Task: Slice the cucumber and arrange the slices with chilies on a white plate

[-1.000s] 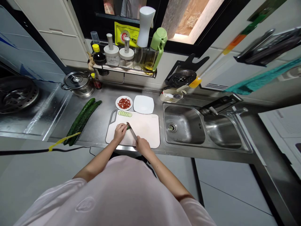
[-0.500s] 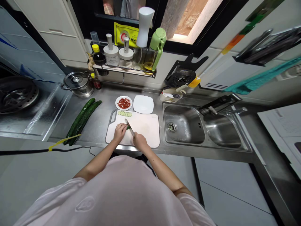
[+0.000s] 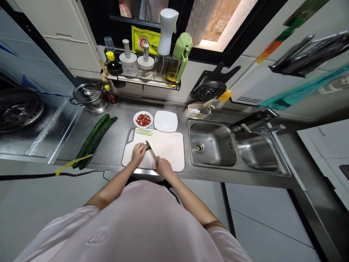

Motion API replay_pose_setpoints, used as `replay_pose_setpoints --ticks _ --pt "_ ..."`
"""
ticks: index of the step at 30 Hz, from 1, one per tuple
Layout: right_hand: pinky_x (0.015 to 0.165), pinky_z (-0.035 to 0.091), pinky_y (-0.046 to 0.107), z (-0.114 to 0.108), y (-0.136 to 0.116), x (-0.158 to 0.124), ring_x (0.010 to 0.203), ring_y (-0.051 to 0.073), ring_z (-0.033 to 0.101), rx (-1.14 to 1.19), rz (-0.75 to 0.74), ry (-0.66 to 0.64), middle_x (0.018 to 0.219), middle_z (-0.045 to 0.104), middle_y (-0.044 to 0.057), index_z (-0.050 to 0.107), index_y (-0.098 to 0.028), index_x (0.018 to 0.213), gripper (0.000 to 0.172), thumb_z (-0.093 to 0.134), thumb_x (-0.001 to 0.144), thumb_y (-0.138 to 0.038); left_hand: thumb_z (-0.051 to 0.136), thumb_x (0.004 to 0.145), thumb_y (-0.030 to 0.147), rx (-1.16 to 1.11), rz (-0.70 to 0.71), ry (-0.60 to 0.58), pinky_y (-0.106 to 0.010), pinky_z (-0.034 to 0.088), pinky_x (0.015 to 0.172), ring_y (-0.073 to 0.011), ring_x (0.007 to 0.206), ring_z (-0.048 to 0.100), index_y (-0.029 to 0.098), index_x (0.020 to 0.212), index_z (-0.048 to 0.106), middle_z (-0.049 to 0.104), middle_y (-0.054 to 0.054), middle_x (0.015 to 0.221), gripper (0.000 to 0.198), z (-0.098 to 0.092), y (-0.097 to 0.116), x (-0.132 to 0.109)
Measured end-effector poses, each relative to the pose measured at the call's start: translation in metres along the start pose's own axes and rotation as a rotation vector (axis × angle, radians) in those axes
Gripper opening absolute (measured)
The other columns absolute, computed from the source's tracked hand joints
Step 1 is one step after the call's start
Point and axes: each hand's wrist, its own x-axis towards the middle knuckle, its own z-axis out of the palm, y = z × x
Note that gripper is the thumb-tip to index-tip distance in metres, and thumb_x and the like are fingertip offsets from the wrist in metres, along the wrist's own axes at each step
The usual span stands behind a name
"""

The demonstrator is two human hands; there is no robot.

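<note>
My right hand (image 3: 163, 166) grips a knife (image 3: 152, 151) by its handle, its blade slanting up and left over the white cutting board (image 3: 171, 153). Beneath my left hand's fingertips lies a small green piece of cucumber (image 3: 148, 147), mostly covered by the fingers and the blade. My left hand (image 3: 139, 151) is closed on that piece, right beside the knife. A row of pale cucumber slices (image 3: 144, 132) lies overlapping at the board's upper left. Behind the board stand a plate of chopped red chillies (image 3: 143, 119) and a white square plate (image 3: 165, 121).
Whole cucumbers (image 3: 94, 140) lie on the steel counter at left, near a lidded pot (image 3: 88, 95). A double sink (image 3: 215, 145) is at right. Above, a wall shelf (image 3: 144, 80) carries jars and bottles. A yellow-tipped cable (image 3: 73, 163) crosses the counter's front edge.
The knife and my right hand have shifted very slightly. My left hand stays on the cucumber piece, and the slices lie as before.
</note>
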Motion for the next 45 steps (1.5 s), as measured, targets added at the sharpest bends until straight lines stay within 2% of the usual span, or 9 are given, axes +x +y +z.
replay_pose_setpoints --ticks 12,21,25,33,45 --pt "0.073 0.041 0.029 -0.008 -0.017 0.032 0.09 0.022 0.06 -0.015 -0.009 0.026 0.097 0.063 0.014 0.048 -0.014 0.108 0.024 0.033 0.09 -0.016 0.043 0.089 0.027 0.009 0.042 0.005 -0.034 0.042 0.084 -0.017 0.092 0.053 0.022 0.095 0.062 0.06 -0.005 0.094 0.021 -0.001 0.0 0.001" --pt "0.067 0.039 0.028 0.004 -0.001 0.004 0.083 0.022 0.061 -0.03 0.013 0.014 0.091 0.064 0.013 0.049 -0.015 0.106 0.021 0.035 0.09 -0.018 0.043 0.089 0.027 0.009 0.021 0.016 -0.035 0.042 0.085 -0.0176 0.093 0.052 0.022 0.095 0.062 0.059 -0.005 0.095 0.021 0.0 0.0 0.0" --pt "0.067 0.039 0.027 0.009 0.004 0.002 0.083 0.021 0.062 -0.027 -0.006 0.016 0.09 0.064 0.012 0.049 -0.015 0.106 0.022 0.036 0.089 -0.018 0.043 0.089 0.027 0.001 0.019 0.006 -0.034 0.042 0.085 -0.0175 0.094 0.052 0.022 0.095 0.062 0.059 -0.005 0.096 0.02 0.0 -0.001 0.0" --pt "0.065 0.04 0.028 0.008 -0.002 0.019 0.081 0.023 0.062 -0.039 -0.033 0.052 0.089 0.065 0.012 0.05 -0.015 0.104 0.02 0.037 0.089 -0.02 0.043 0.089 0.027 -0.006 0.032 0.011 -0.035 0.042 0.085 -0.0172 0.093 0.053 0.022 0.096 0.062 0.06 -0.005 0.096 0.021 0.0 -0.001 0.001" --pt "0.074 0.041 0.029 0.003 -0.018 0.046 0.089 0.021 0.06 -0.028 -0.034 0.071 0.096 0.063 0.013 0.047 -0.013 0.11 0.026 0.031 0.09 -0.014 0.042 0.089 0.028 0.011 0.04 0.008 -0.035 0.041 0.085 -0.0171 0.093 0.054 0.022 0.095 0.062 0.06 -0.005 0.094 0.021 0.0 -0.001 0.001"
